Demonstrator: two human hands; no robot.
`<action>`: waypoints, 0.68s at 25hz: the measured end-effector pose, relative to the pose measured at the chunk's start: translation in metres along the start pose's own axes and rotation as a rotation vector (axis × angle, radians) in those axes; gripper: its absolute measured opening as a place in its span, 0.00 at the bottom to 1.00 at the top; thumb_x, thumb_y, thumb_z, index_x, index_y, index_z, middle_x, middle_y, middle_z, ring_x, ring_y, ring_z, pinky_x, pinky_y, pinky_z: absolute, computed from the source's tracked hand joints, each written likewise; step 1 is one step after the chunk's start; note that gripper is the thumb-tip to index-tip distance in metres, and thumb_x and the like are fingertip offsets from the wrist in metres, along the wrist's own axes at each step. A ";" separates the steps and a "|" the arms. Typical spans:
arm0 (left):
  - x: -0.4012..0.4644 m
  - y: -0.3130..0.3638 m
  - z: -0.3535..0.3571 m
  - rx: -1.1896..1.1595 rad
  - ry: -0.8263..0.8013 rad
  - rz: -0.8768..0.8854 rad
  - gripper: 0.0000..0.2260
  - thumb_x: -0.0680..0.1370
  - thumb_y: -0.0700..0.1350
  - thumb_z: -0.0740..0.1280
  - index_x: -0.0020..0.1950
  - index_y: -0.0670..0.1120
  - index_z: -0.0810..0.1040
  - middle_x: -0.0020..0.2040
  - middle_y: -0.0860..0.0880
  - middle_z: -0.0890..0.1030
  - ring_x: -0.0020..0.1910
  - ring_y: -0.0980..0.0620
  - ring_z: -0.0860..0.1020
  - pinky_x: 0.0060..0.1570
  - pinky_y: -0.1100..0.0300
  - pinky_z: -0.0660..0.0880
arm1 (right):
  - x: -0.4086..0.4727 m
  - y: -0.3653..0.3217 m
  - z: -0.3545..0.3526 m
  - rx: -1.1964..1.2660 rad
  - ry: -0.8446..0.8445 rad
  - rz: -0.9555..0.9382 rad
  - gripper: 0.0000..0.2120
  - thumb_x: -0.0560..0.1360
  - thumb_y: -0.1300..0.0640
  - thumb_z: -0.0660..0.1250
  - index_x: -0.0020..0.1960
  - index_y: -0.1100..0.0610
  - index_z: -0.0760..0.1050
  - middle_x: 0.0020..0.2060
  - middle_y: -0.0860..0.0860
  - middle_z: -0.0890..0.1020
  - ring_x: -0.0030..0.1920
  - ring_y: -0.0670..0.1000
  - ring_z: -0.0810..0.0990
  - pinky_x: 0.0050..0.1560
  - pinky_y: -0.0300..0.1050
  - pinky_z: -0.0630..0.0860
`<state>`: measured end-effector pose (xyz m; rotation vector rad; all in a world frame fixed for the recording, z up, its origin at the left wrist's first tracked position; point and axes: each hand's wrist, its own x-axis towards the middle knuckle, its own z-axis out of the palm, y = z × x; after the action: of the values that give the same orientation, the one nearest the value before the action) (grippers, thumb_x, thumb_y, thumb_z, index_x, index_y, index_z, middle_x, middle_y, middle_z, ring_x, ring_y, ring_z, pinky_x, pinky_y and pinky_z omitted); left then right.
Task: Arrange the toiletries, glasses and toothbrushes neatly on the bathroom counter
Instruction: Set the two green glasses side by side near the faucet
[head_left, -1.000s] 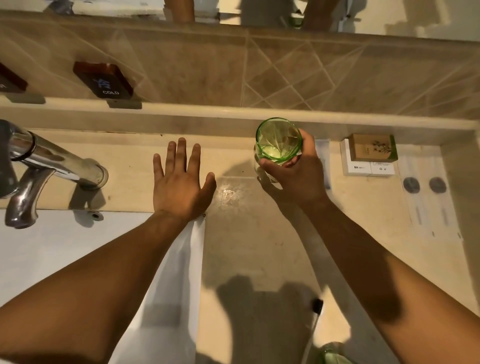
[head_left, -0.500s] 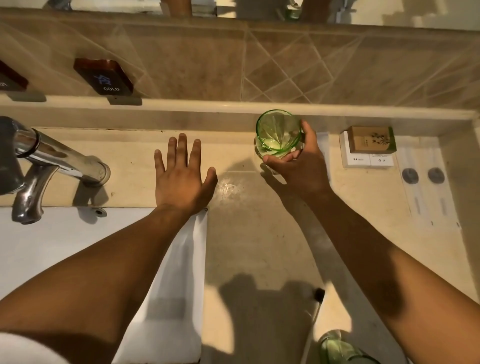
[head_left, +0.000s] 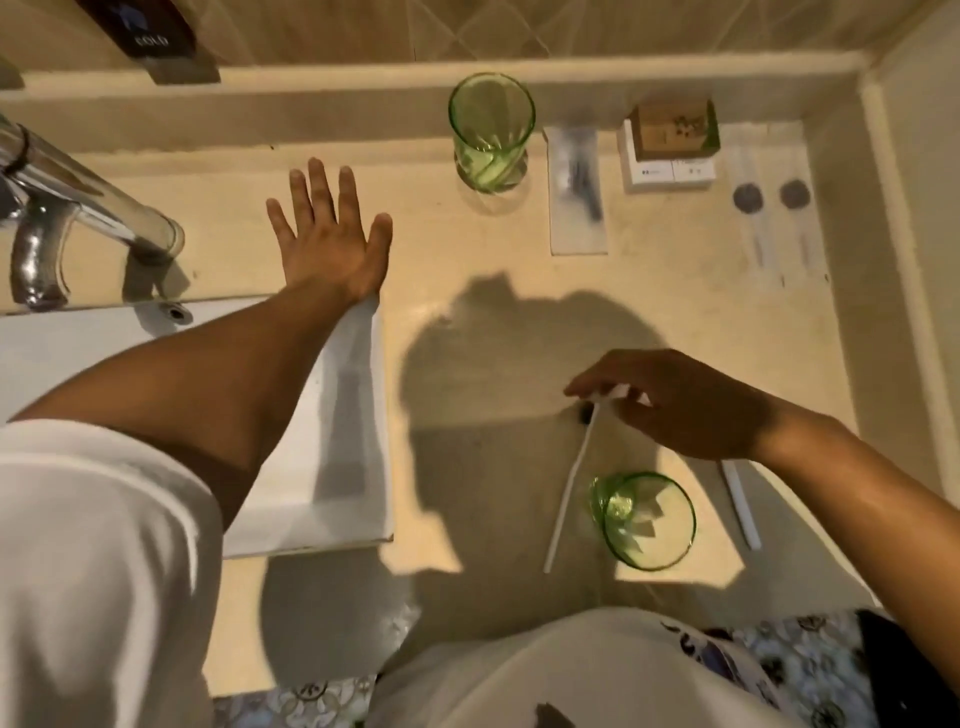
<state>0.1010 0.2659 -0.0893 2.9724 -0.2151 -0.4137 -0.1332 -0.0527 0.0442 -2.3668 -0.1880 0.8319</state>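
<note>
One green glass (head_left: 491, 132) stands upright at the back of the beige counter (head_left: 675, 312), by the ledge. A second green glass (head_left: 644, 519) lies near the front edge. A white toothbrush (head_left: 571, 483) lies slanted beside it, dark head up; my right hand (head_left: 680, 400) pinches its upper end. Another white toothbrush (head_left: 740, 504) lies partly under my right wrist. My left hand (head_left: 330, 234) rests flat, fingers spread, on the counter beside the sink.
A wrapped packet (head_left: 576, 192), a brown box on a white box (head_left: 672, 145) and clear sachets (head_left: 774, 208) line the back right. A chrome tap (head_left: 78, 208) overhangs the white sink (head_left: 322, 467) at left. A wall (head_left: 909, 208) closes the right side.
My right hand has let go of the green glass at the back ledge and drawn back toward me onto the toothbrush. The view has tilted down. My left hand has stayed flat.
</note>
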 end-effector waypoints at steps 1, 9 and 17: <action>-0.002 0.001 0.000 -0.005 -0.011 0.002 0.37 0.80 0.68 0.40 0.85 0.50 0.42 0.85 0.44 0.39 0.83 0.42 0.37 0.77 0.36 0.34 | -0.018 0.008 0.008 -0.021 -0.033 0.013 0.34 0.75 0.73 0.59 0.66 0.36 0.73 0.61 0.38 0.77 0.60 0.38 0.74 0.54 0.30 0.71; -0.036 0.013 0.001 -0.005 -0.043 -0.014 0.37 0.81 0.68 0.40 0.85 0.49 0.41 0.84 0.42 0.38 0.83 0.40 0.36 0.77 0.36 0.34 | -0.083 0.034 0.051 0.027 -0.211 0.030 0.50 0.69 0.66 0.73 0.76 0.30 0.52 0.73 0.34 0.62 0.73 0.42 0.63 0.71 0.44 0.68; -0.052 0.017 0.000 0.001 -0.088 -0.005 0.36 0.82 0.67 0.39 0.85 0.49 0.38 0.84 0.41 0.35 0.82 0.40 0.33 0.77 0.36 0.33 | -0.079 0.025 0.071 0.213 -0.050 -0.002 0.41 0.67 0.48 0.81 0.72 0.37 0.61 0.64 0.32 0.70 0.66 0.40 0.71 0.64 0.37 0.73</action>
<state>0.0496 0.2574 -0.0732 2.9593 -0.2171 -0.5451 -0.2408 -0.0617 0.0267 -2.1483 -0.1155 0.8661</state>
